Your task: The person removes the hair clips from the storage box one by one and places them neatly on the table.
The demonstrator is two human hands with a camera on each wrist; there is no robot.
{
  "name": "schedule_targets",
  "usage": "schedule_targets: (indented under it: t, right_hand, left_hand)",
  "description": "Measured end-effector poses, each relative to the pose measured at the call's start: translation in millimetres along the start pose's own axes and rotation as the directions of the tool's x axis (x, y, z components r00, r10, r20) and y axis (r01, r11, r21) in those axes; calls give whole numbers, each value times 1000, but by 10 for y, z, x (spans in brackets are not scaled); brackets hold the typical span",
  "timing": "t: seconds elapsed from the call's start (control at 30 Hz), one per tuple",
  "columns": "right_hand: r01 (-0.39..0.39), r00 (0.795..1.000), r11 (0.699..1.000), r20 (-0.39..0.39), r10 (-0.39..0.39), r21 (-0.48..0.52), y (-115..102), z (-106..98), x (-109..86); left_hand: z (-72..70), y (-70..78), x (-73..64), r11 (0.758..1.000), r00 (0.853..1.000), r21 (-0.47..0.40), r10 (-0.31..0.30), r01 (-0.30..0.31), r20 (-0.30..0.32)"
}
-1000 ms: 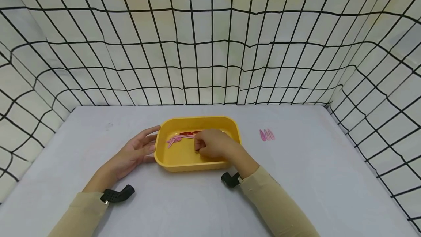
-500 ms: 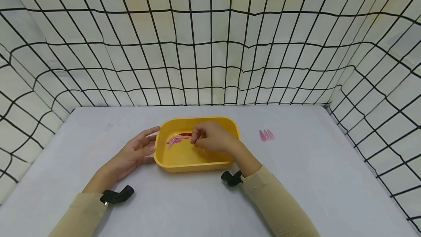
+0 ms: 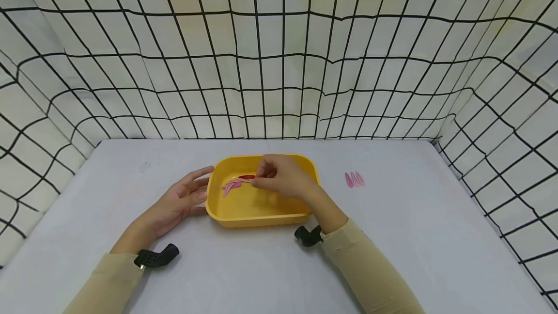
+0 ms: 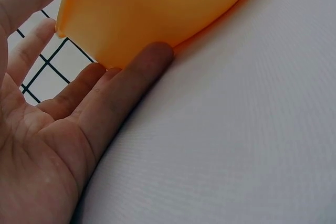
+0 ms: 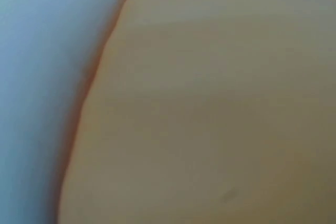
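Observation:
The yellow tray (image 3: 244, 219) stands on the white table. Inside it, left of centre, lies a small heap of pink hair clips (image 3: 232, 185) with a red hair clip (image 3: 247, 177) behind them. My right hand (image 3: 285, 176) reaches over the tray's right side, thumb and forefinger pinching a hair clip at the heap's right end; the fingers hide most of it. With fingers spread, my left hand (image 3: 176, 205) rests against the tray's left end. In the left wrist view, its fingertips touch the tray wall (image 4: 142, 9). The right wrist view is blurred and filled by the tray's side (image 5: 194, 114).
Three pink hair clips (image 3: 354, 179) lie in a row on the table (image 3: 392, 217), right of the tray. A black-lined grid on white cloth (image 3: 270, 76) rises behind the table and along both sides. Each wrist carries a black camera mount (image 3: 157, 257).
My right hand has risen from low in the tray and shifted slightly up and left; its thumb now points toward the clips. The left hand and tray have stayed put.

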State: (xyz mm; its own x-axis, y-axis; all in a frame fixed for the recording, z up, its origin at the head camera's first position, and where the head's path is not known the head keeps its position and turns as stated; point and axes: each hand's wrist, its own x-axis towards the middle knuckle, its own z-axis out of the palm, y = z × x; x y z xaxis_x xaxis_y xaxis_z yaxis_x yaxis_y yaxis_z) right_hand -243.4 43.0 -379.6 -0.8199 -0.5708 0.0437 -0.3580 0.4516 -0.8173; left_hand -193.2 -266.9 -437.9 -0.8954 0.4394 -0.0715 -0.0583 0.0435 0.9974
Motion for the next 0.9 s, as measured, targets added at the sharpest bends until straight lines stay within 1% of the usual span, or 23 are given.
schedule_targets:
  t: [0.13,0.27,0.37,0.47,0.53,0.63,0.73,0.83,0.9]
  right_hand:
    - [12,1000,999,-3,-13,-38,-3,-10,2]
    - [-24,1000,998,-15,23,-66,-8,-27,2]
    - [-56,998,996,-24,54,-66,-15,-40,-4]
    - [-81,997,995,-17,81,-62,-25,-54,-10]
    - [-84,996,994,-4,84,-74,-27,-63,-11]
    - [-65,998,994,8,66,-90,-25,-77,-14]
    - [-24,1000,996,-13,23,-85,-13,-98,-21]
    - [15,999,1000,-50,-16,-26,-6,-137,-33]
    - [34,998,998,-58,-32,45,-5,-168,-42]
  left_hand:
    - [-3,-3,6,1000,1000,5,1,-1,-1]
    - [3,1,1,1000,1000,2,-6,6,-9]
    - [11,8,-1,1000,1000,-1,-7,7,-7]
    - [17,18,-2,1000,1000,-3,-8,8,-9]
    - [20,24,-2,1000,1000,-4,-11,11,-10]
    - [23,30,-1,1000,1000,-9,-14,14,-10]
    - [22,30,5,1000,1000,-14,-11,11,-5]
    - [14,18,8,1000,1000,-16,-6,6,0]
    - [5,4,6,1000,1000,-18,-5,5,1]
